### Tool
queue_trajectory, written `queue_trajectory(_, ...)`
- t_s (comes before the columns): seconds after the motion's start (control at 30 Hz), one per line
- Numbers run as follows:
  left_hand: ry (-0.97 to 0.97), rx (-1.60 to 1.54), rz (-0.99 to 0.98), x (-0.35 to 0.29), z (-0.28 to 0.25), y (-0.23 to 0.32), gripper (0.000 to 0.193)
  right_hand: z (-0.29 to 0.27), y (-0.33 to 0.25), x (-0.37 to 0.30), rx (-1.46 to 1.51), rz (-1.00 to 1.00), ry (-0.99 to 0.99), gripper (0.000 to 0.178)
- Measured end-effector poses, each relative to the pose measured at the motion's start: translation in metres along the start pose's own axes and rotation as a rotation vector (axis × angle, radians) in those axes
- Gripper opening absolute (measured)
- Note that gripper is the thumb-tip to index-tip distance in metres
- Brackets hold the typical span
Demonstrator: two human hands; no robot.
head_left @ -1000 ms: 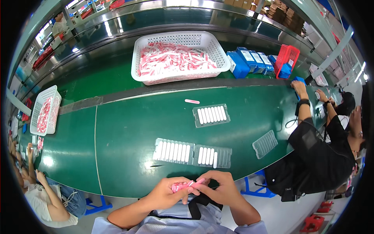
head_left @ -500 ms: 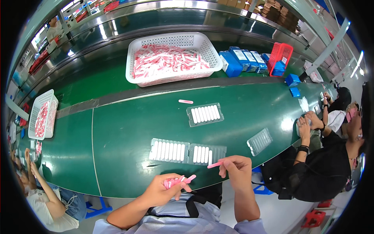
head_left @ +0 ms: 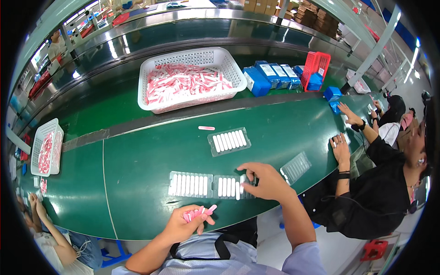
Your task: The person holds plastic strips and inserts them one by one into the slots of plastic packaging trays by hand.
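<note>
My left hand point(head_left: 187, 223) is closed around a bunch of small flat pink-and-white strips point(head_left: 200, 213), shaped like little nail files. My right hand point(head_left: 263, 182) reaches over the right half of an opened clear plastic case point(head_left: 212, 187). Its thumb and forefinger are curved about the ends of a white strip point(head_left: 243, 179), partly hidden by the hand. Beside it, several white strips point(head_left: 224, 187) lie in a row in that half. The left half holds another row of white strips point(head_left: 189, 184).
Farther back lie a case with white strips point(head_left: 229, 141) and a loose pink strip point(head_left: 206, 128). An unfilled clear case point(head_left: 295, 168) is at right. A white basket point(head_left: 192, 101) of strips, blue packs point(head_left: 270, 77) and a red basket point(head_left: 315, 71) stand behind. A co-worker's hands point(head_left: 340, 149) work at right.
My right hand has moved left and away from me, bringing its strip from the near edge of the case to its right half. The co-worker at right has reached toward the blue packs.
</note>
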State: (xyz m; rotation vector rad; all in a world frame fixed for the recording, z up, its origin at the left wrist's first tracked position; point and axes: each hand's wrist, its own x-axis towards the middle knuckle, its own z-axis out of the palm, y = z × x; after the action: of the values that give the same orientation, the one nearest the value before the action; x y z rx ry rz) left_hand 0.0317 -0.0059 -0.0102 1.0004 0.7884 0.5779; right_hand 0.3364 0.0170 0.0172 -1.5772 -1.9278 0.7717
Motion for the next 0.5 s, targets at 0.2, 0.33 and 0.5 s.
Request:
queue_trajectory(0.2, -0.044, 0.015, -0.015, 0.001, -0.004, 0.001, 0.019, -0.01, -0.002, 0.006, 0.069, 0.005, -0.082, 0.05)
queue_trajectory(0.33, -0.038, -0.018, -0.029, 0.002, -0.002, 0.002, 0.021, 0.006, -0.03, -0.008, 0.082, 0.141, 0.21, 0.033)
queue_trajectory(0.5, -0.083, 0.024, 0.064, 0.005, 0.014, 0.008, 0.02, 0.051, -0.071, -0.041, 0.6, 0.087, -0.009, 0.016)
